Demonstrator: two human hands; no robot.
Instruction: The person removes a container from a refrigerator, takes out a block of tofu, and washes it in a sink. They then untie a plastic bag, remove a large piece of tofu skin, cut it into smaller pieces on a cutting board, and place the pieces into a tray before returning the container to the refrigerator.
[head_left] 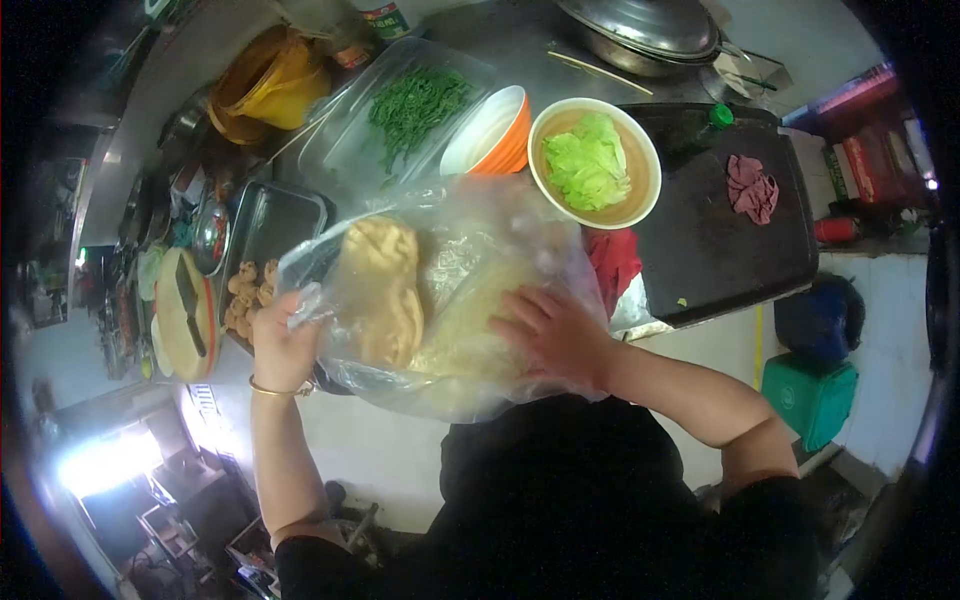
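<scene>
A large clear plastic bag (450,250) lies across the front edge of the worktop. Inside it are a tan, folded, soft-looking piece (380,290) on the left and a pale yellow mass (470,320), perhaps noodles, on the right. My left hand (284,340) grips the bag's left edge, fingers closed on the plastic. On the bag's right part rests my right hand (555,335), its fingers spread over the pale yellow mass. Just beyond the bag stands a bowl (650,165) with green lettuce leaves (588,165). An orange and white bowl (500,140) tilts beside it.
Behind the bag is a clear tray (330,150) with chopped greens (415,110). Left are a metal tray (265,215) with brown round pieces and a cutting board (175,310) with a knife (188,300). Right are a dark tray (720,250), a crumpled cloth (752,190) and a lidded pan (645,30).
</scene>
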